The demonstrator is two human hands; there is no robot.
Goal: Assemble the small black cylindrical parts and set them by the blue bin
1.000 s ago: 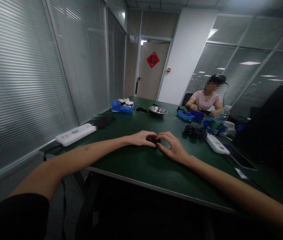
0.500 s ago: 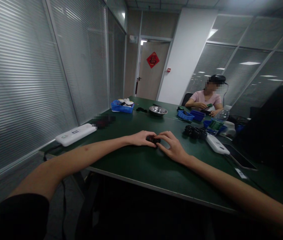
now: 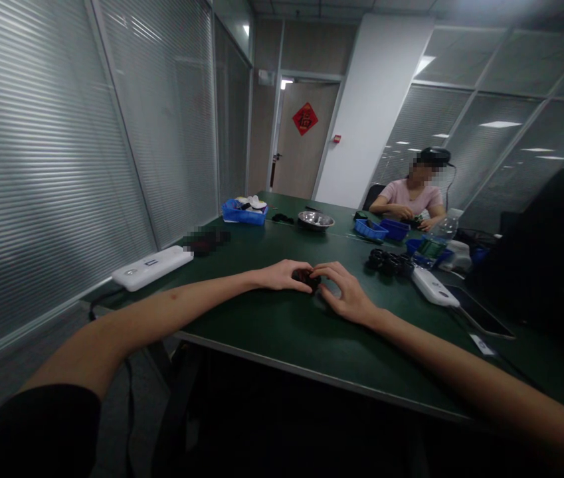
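Note:
A small dark, roundish part (image 3: 306, 277) sits on the green tabletop between my two hands; its exact kind is too dark to make out. My left hand (image 3: 282, 274) is closed around its left side, thumb in front and fingers behind. From the right, my right hand (image 3: 347, 292) curves over the same part. Its fingertips rest at the part's upper right edge, and its thumb is bent near the lower right side. Fingers cover much of the part. A cluster of black round parts (image 3: 390, 262) lies to the right of my right hand.
On the green table (image 3: 256, 332) are a filled blue basket (image 3: 244, 214), a steel bowl (image 3: 315, 221), blue bins (image 3: 395, 230) and a bottle (image 3: 438, 239). White devices (image 3: 152, 267) lie at both sides, a dark tablet (image 3: 481, 312) at right. A co-worker (image 3: 414, 199) sits across.
My right thumb has shifted slightly away from the dark part, opening a wider gap below the fingers. My left hand stays in place. The co-worker's hands have lowered a green item.

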